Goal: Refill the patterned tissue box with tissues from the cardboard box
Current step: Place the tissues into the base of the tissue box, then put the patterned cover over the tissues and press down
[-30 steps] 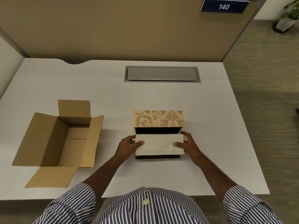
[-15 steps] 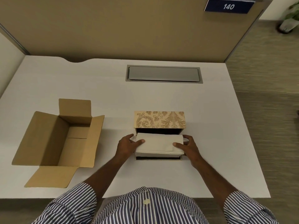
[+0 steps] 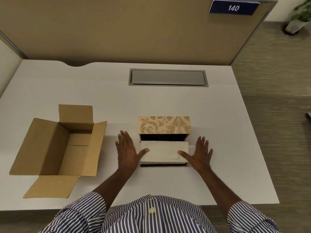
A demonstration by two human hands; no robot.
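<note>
The patterned tissue box (image 3: 164, 126) stands open at the desk's middle, its gold floral lid tipped up at the back and its dark inside showing. A stack of white tissues (image 3: 163, 151) lies in it, rising above the rim. My left hand (image 3: 127, 151) is spread flat at the box's left side, thumb resting on the stack's left edge. My right hand (image 3: 198, 153) is spread flat at the right side, thumb on the stack's right edge. Neither hand grips anything. The cardboard box (image 3: 57, 148) sits to the left with its flaps open and nothing visible inside.
A white desk (image 3: 227, 132) bears everything, with a grey cable hatch (image 3: 168, 77) at the back centre. A tan partition with a "140" sign (image 3: 233, 7) rises behind. Carpeted floor and a potted plant (image 3: 299, 19) lie to the right.
Both hands have let go of the tissue stack and spread their fingers flat beside the box; the stack has settled into the patterned box.
</note>
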